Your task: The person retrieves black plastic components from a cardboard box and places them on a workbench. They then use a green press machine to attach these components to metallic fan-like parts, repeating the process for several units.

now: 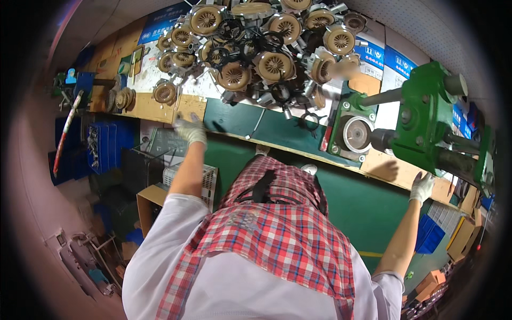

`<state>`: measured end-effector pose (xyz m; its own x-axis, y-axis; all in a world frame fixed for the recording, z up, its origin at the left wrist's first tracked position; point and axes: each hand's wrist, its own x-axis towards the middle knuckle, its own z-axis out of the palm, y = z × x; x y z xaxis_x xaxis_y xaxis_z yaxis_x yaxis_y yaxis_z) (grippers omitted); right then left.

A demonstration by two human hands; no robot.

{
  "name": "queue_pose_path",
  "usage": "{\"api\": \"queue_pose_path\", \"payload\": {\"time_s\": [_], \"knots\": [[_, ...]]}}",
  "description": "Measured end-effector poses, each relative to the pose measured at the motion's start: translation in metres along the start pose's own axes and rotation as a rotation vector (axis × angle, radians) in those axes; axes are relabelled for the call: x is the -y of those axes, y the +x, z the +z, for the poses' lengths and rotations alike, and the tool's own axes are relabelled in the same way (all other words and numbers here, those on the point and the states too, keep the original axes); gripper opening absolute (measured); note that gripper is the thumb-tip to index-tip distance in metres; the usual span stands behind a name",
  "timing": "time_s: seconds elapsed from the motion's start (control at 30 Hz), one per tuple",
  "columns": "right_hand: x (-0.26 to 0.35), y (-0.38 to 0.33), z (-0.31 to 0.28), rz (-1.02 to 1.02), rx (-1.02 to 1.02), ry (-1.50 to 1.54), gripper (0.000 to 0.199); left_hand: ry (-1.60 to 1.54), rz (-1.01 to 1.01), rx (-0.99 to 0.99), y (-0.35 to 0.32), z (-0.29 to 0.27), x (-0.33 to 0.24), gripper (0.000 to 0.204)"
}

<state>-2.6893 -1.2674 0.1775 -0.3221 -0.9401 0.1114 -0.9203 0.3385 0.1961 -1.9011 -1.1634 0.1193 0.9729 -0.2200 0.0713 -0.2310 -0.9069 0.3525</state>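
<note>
My left hand [190,130], in a pale work glove, is at the bench's front edge with its fingers stretched forward. It lies on or just above the tan cardboard [144,106], and nothing shows in it. A single round part with a tan slotted face [164,92] sits a little beyond it. Far to the right, my gloved right hand [422,188] rests by the bench edge below the green machine press [421,117], fingers apart and holding nothing visible. On the press's base, a round metal-rimmed part [356,134] faces up.
Many similar tan-faced housings [274,66] are heaped at the bench's back. A thin metal rod [256,124], a black ring clamp [311,121] and a red-handled tool [326,137] lie nearer. Blue bins [104,146] hang at left; a white basket [209,181] stands below.
</note>
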Motion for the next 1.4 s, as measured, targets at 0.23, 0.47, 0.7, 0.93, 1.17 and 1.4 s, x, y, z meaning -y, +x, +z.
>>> {"api": "queue_pose_path", "payload": {"time_s": [0.23,0.47,0.7,0.93,1.17,1.4], "knots": [[0.103,-0.189,0.014,-0.135,0.557,0.099,0.023,0.065,0.404,0.205,0.249,0.014,0.021,0.091],[0.297,-0.262,-0.04,-0.542,0.708,0.309,0.028,0.233,0.922,0.132,0.197,0.001,0.057,0.029],[0.377,-0.258,-0.027,-0.7,0.577,0.259,0.025,-0.231,0.913,0.405,0.15,0.014,0.14,0.047],[0.391,-0.199,-0.014,0.02,0.17,0.636,0.024,-0.911,-0.117,0.615,0.186,0.028,0.126,0.029],[0.444,-0.149,-0.033,0.18,0.368,0.316,0.023,0.146,0.427,0.717,0.201,0.009,0.058,0.069],[0.415,-0.167,0.0,-0.475,0.121,0.018,0.016,-0.24,0.594,0.797,0.206,0.016,0.105,0.031]]}}
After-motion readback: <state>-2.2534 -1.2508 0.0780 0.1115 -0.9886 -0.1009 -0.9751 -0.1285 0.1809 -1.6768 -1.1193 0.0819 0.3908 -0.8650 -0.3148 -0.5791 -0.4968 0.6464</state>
